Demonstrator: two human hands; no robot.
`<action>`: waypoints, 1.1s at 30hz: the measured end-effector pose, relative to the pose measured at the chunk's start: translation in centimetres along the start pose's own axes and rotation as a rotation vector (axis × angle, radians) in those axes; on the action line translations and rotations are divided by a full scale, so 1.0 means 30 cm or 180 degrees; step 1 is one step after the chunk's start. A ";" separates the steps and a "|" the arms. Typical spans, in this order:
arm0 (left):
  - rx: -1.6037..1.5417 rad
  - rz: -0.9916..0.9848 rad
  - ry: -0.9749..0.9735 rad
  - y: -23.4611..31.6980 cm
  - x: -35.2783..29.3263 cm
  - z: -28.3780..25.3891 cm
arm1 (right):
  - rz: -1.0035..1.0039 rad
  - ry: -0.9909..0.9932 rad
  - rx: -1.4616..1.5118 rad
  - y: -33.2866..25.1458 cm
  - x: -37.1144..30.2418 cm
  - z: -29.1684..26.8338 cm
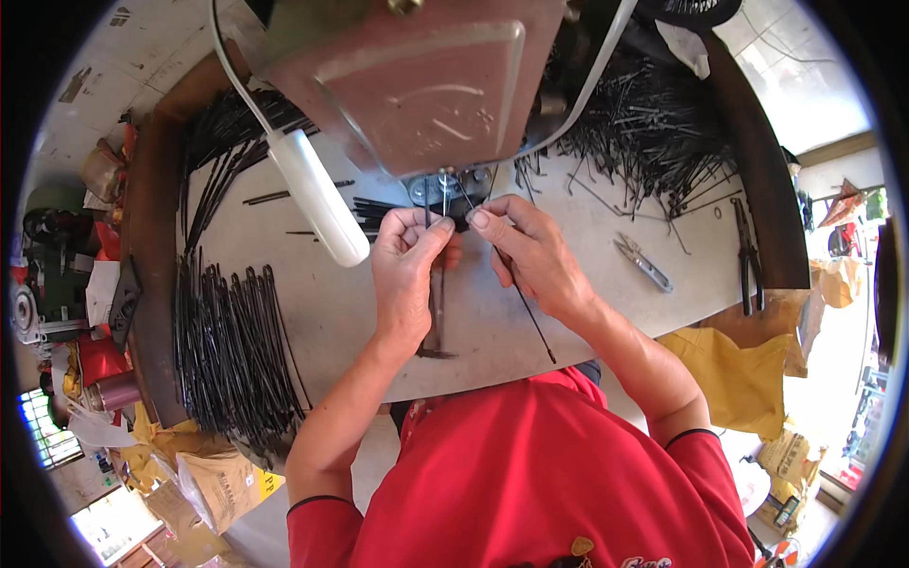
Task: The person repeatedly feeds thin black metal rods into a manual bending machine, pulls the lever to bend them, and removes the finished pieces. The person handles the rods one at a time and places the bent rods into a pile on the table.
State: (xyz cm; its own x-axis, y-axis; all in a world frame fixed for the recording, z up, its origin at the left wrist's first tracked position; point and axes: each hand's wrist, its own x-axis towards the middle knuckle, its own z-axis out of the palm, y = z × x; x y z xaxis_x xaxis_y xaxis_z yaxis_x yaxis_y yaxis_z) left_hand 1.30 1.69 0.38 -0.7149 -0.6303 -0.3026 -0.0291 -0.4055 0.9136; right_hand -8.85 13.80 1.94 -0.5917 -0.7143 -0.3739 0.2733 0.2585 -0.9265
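Below the machine's metal tip [446, 180], both my hands work close together. My left hand [405, 270] is closed, thumb against fingers, on thin black rods [436, 317] that hang below it toward the table edge; how many it grips I cannot tell. My right hand [538, 254] pinches another thin black rod [526, 308]. Its upper end reaches up toward the metal tip, and its lower end slants down to the right. Whether that end touches the tip is too small to tell. More black rods [371, 209] lie behind my left hand.
A pinkish-brown machine housing [426, 95] overhangs the table [331, 331]. A white tubular lamp [317, 197] hangs left of it. Black rods lie in a dense bundle [232, 350] at left and a tangled heap [653, 133] at far right. Snips [644, 263] and pliers [748, 256] lie right.
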 end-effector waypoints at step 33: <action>-0.0479 0.0427 -0.0084 -0.003 0.036 0.059 | -0.0313 -0.0089 0.0701 0.007 0.034 0.021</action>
State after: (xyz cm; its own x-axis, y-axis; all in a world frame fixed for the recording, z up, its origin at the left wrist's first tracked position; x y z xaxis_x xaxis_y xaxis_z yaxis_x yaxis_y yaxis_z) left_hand -0.71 2.22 0.44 -0.7235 -0.6686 -0.1719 0.1709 -0.4147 0.8937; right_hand -8.90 12.72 1.39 -0.6032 -0.7476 -0.2781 0.3760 0.0410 -0.9257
